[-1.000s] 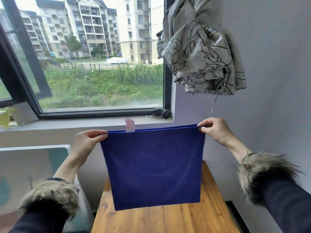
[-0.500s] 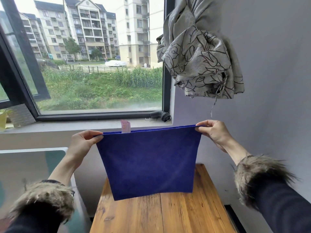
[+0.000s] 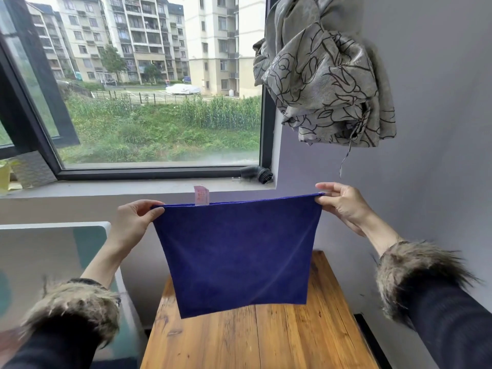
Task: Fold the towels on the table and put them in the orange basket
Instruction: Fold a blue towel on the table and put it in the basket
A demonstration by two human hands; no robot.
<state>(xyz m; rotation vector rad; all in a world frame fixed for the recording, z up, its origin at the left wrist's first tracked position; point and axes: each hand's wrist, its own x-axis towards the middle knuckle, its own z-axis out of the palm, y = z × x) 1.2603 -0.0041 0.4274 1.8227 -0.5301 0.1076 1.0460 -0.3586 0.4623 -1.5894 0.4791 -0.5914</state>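
Observation:
A dark blue towel [image 3: 237, 254] hangs stretched flat in the air above the wooden table [image 3: 255, 339], with a small pink label [image 3: 201, 195] standing up from its top edge. My left hand [image 3: 135, 218] pinches the top left corner. My right hand [image 3: 340, 202] pinches the top right corner. The towel's lower edge floats clear of the tabletop. No orange basket is in view.
A grey wall runs along the table's right side. A knotted grey patterned curtain [image 3: 322, 83] hangs above right. A window sill [image 3: 133, 186] with a black brush head [image 3: 257, 173] lies behind. A white-framed panel [image 3: 53, 249] stands left of the table.
The towel has been raised: its lower edge sits higher above the table than a second ago. Both hands kept their grip on the corners.

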